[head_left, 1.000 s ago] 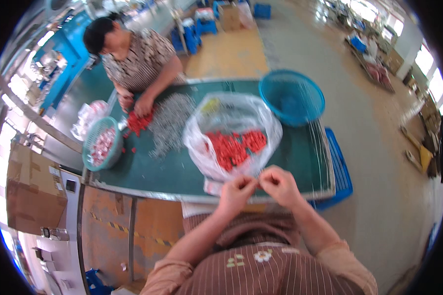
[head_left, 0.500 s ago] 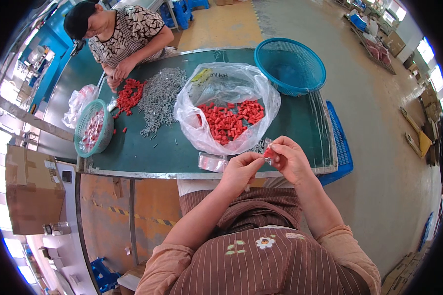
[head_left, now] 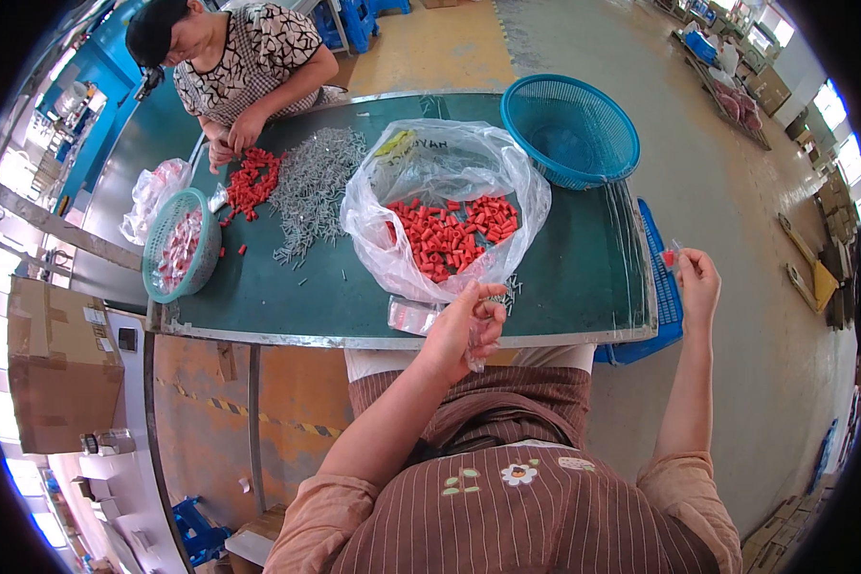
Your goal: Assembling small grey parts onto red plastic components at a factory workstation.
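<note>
My right hand (head_left: 697, 285) is out to the right, above the blue crate beside the table. Its fingertips pinch a small clear bag (head_left: 671, 256) with something red in it. My left hand (head_left: 461, 331) hovers at the table's near edge, fingers curled around clear plastic bags (head_left: 475, 352) that show below them. Just beyond it stands a large open plastic sack holding many red plugs (head_left: 447, 232). A stack of flat clear bags (head_left: 411, 315) lies left of that hand. Some grey screws (head_left: 513, 291) show beside the sack.
A blue basket (head_left: 569, 131) stands at the far right corner. A blue crate (head_left: 662, 277) sits beyond the right edge. Left are a green basket (head_left: 201, 263) of filled bags, a grey screw pile (head_left: 318, 182) and red plugs (head_left: 253, 187), where another person (head_left: 253, 72) works.
My right hand has moved from beside the left hand out to the right, taking the small bag along. My left hand has turned, its fingers lifting apart from the right.
</note>
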`<state>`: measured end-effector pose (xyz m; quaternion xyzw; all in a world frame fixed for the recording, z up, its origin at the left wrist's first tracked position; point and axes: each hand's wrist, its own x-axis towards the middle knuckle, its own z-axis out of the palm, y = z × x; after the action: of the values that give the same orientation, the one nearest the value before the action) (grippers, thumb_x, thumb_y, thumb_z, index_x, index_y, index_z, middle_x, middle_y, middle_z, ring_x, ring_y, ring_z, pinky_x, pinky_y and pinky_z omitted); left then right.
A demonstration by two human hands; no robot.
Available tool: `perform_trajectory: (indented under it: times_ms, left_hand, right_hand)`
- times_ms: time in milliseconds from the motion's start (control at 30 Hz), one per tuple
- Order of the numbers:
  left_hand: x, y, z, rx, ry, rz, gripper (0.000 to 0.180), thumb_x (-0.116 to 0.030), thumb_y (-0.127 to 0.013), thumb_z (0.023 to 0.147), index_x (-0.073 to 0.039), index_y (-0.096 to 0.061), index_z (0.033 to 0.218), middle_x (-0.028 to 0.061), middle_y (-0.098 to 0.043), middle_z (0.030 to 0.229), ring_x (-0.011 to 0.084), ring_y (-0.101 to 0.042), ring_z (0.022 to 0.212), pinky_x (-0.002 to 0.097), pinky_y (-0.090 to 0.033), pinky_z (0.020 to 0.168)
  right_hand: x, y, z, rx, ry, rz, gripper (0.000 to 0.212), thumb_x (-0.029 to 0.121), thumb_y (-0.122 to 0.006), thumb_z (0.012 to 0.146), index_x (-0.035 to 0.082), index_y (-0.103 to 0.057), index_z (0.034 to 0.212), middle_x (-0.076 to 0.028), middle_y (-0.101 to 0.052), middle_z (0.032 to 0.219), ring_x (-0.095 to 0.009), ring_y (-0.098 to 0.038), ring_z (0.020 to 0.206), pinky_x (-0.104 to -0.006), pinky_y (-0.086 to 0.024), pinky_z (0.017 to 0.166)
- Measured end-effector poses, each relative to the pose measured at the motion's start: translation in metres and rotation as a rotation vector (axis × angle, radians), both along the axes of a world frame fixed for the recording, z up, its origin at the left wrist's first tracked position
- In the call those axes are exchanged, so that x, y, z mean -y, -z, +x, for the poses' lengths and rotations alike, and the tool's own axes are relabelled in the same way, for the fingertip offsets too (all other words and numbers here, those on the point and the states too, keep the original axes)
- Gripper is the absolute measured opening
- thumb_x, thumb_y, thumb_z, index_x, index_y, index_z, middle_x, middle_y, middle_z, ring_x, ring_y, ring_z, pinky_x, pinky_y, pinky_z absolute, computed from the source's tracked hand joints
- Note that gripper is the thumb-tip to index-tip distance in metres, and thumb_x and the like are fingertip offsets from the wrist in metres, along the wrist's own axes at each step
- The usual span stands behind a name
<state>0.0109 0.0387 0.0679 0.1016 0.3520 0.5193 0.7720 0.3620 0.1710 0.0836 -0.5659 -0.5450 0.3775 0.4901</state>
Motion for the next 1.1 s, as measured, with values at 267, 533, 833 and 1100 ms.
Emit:
perform_trajectory:
  times_ms: [267,533,833,1100]
  left_hand:
    - [-0.005,-0.004,0.009,-0.113,-0.031,-0.025,0.043,-0.038,-0.035,0.101,-0.006,-0.042,0.129,0.007,-0.054,0.088,0.0108,-0.042,0.058,0.023,-0.033,0.045]
    - [0.003,0.029,0.044,-0.616,-0.201,0.226,0.04,-0.035,-0.04,0.102,-0.005,-0.044,0.128,0.0022,-0.053,0.097,0.0071,-0.049,0.081,0.0233,-0.043,0.07]
    - [0.014,0.012,0.004,-0.379,-0.074,0.094,0.022,-0.027,-0.053,0.098,-0.006,-0.058,0.103,-0.0046,-0.047,0.067,0.0035,-0.04,0.051,0.0196,-0.032,0.044]
    - [0.007,0.001,-0.005,-0.683,-0.017,0.111,0.019,-0.021,-0.065,0.088,-0.005,-0.063,0.097,-0.0028,-0.055,0.075,0.0029,-0.045,0.054,0.019,-0.043,0.046]
  right_hand:
    - [0.074,-0.024,-0.134,0.449,-0.527,0.384,0.029,0.008,-0.071,0.073,0.005,-0.063,0.101,-0.012,-0.062,0.106,-0.028,-0.058,0.097,-0.0372,-0.047,0.086]
    - [0.114,-0.015,-0.197,0.651,-0.618,0.373,0.029,0.009,-0.066,0.071,-0.001,-0.062,0.098,-0.014,-0.06,0.107,-0.032,-0.054,0.103,-0.04,-0.043,0.087]
    - [0.087,0.005,-0.198,0.094,-0.575,0.084,0.008,0.005,-0.06,0.085,-0.002,-0.056,0.085,-0.006,-0.06,0.082,-0.015,-0.056,0.074,-0.0278,-0.045,0.069]
    - [0.065,-0.001,-0.184,-0.084,-0.764,-0.257,0.009,0.008,-0.059,0.087,-0.001,-0.059,0.086,-0.001,-0.058,0.075,-0.007,-0.051,0.069,-0.0238,-0.043,0.062]
